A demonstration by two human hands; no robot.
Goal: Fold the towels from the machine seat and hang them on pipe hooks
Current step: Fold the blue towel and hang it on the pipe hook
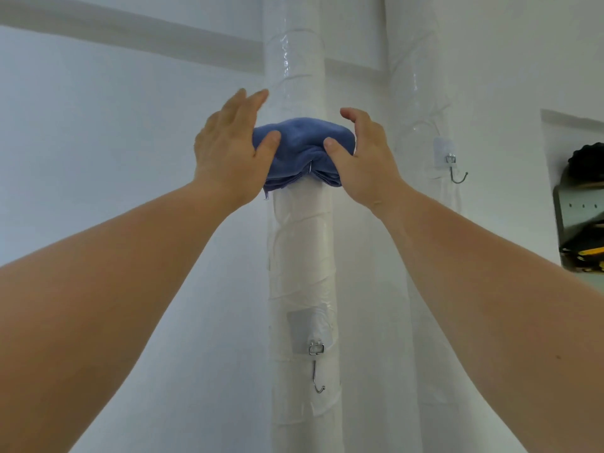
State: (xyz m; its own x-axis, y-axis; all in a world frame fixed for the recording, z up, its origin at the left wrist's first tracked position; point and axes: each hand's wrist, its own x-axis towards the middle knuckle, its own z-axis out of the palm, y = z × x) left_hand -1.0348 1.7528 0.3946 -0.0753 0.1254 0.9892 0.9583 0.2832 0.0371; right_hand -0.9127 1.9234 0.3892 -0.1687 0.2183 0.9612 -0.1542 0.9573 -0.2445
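Observation:
A folded blue towel is bunched against a white wrapped pipe at about head height. A thin metal hook tip shows under its middle. My left hand holds the towel's left end, thumb pressed on the front and fingers stretched upward beside it. My right hand holds the right end, thumb on the front and fingers curled over the top. Lower on the same pipe hangs a bare metal hook on a stuck-on pad.
A second wrapped pipe stands to the right with another bare hook. White wall lies behind both pipes. At the far right edge a metal shelf holds dark and yellow items.

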